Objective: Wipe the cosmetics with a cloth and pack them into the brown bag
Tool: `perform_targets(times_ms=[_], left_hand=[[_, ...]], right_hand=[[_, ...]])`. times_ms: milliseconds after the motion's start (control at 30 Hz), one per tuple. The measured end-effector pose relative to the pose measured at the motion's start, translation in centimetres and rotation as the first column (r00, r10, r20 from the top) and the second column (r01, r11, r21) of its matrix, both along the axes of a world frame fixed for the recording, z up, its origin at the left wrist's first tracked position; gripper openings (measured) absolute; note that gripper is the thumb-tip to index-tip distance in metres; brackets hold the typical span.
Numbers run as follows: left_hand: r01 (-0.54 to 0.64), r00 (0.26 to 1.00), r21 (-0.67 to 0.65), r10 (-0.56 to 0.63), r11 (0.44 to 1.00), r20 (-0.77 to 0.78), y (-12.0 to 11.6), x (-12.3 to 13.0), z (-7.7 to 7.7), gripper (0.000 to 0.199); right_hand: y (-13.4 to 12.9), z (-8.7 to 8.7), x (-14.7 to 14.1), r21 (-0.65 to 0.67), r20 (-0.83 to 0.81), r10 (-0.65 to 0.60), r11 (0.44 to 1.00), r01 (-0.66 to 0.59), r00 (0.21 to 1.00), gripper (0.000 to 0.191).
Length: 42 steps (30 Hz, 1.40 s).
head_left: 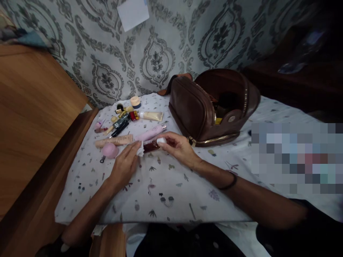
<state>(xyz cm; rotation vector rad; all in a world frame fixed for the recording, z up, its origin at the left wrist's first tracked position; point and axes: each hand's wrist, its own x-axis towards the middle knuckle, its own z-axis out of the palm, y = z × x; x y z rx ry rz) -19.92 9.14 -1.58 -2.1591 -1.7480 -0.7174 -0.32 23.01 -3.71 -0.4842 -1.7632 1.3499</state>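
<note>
My right hand [178, 147] pinches the white cap of a small dark red bottle [151, 145], which lies sideways just above the cloth. At the bottle's other end, my left hand [127, 162] presses its fingers on a crumpled white tissue [140, 150]. Right behind the bottle lies a lilac tube [150, 132] with a silver cap. A peach tube [115, 140] and a round pink container [110, 151] are beside my left hand. The underside of my left fingers is hidden.
A brown toiletry bag [191, 107] stands unzipped at the back right. Farther back are a cream tube [151, 116], a peach jar with a dark base [135, 102] and several small cosmetics. A wooden cabinet [34, 107] borders the left; the patterned wall [158, 53] is behind.
</note>
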Motion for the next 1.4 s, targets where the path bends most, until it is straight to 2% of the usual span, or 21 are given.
perform_targets(times_ms=[133, 233, 400, 500, 633, 700, 800, 867, 967, 1067, 1167, 1233, 1300, 1400], left_hand=[[0.121, 0.988, 0.049, -0.115, 0.991, -0.098, 0.1, 3.9, 2.0, 0.053], [0.113, 0.984, 0.034, -0.107, 0.993, -0.145, 0.5, 5.3, 2.2, 0.051], [-0.008, 0.999, -0.087, 0.005, 0.996, -0.042, 0.7, 3.1, 0.6, 0.045], [-0.008, 0.998, -0.130, 0.016, 0.991, 0.058, 0.4, 1.1, -0.3, 0.041], [0.004, 0.991, -0.155, 0.017, 0.988, 0.133, -0.2, -0.3, -0.9, 0.040], [-0.024, 0.989, -0.151, 0.046, 0.988, 0.141, -0.2, -0.3, -0.9, 0.041], [-0.085, 0.986, -0.142, 0.104, 0.986, 0.129, 0.4, 0.4, -0.6, 0.046], [-0.062, 0.993, -0.099, 0.072, 0.993, 0.098, 0.9, 1.4, -0.3, 0.049], [0.038, 0.998, -0.007, -0.038, 0.999, 0.041, 1.6, 3.4, 0.0, 0.052], [0.128, 0.991, 0.025, -0.127, 0.991, -0.042, 1.9, 4.1, -1.1, 0.061], [0.156, 0.979, 0.029, -0.150, 0.987, -0.141, 1.8, 2.3, -3.9, 0.064], [0.102, 0.986, 0.008, -0.100, 0.995, -0.132, 1.7, 0.2, -5.8, 0.064], [0.043, 0.995, -0.066, -0.048, 0.997, -0.086, 1.7, -1.8, -6.9, 0.066], [-0.010, 1.000, -0.153, 0.006, 0.988, -0.025, 1.7, -3.3, -7.0, 0.066]], right_hand=[[-0.5, 0.7, 0.2, -0.017, -0.001, -0.090, 0.996, 0.090, 0.996, 0.033], [-0.6, 0.9, 0.3, -0.010, -0.011, -0.103, 0.995, 0.103, 0.995, 0.035], [-0.1, 0.7, 0.2, -0.039, -0.034, -0.107, 0.994, 0.105, 0.994, 0.036], [0.2, 0.6, 0.3, -0.005, -0.019, -0.117, 0.993, 0.117, 0.993, 0.034], [0.0, 0.6, 0.5, 0.006, 0.027, -0.049, 0.999, 0.048, 0.998, 0.034], [-0.3, 0.5, 0.5, -0.015, 0.045, 0.024, 1.000, -0.024, 0.999, 0.035], [-0.6, 0.2, 0.3, -0.015, -0.022, 0.093, 0.995, -0.094, 0.995, 0.038], [-0.7, -0.2, 0.1, -0.034, -0.046, 0.113, 0.993, -0.115, 0.993, 0.037], [-0.7, -0.6, -0.1, -0.084, -0.085, 0.090, 0.992, -0.097, 0.992, 0.036], [-0.3, -0.9, -0.3, -0.184, -0.120, 0.088, 0.977, -0.109, 0.989, 0.037], [0.1, -1.0, -0.3, -0.294, -0.115, 0.067, 0.951, -0.098, 0.991, 0.045], [0.3, -0.9, -0.2, -0.338, -0.124, 0.051, 0.937, -0.090, 0.991, 0.050], [0.3, -0.8, -0.2, -0.361, -0.145, 0.054, 0.927, -0.103, 0.988, 0.053], [0.2, -0.6, -0.1, -0.369, -0.150, 0.118, 0.914, -0.166, 0.982, 0.059]])
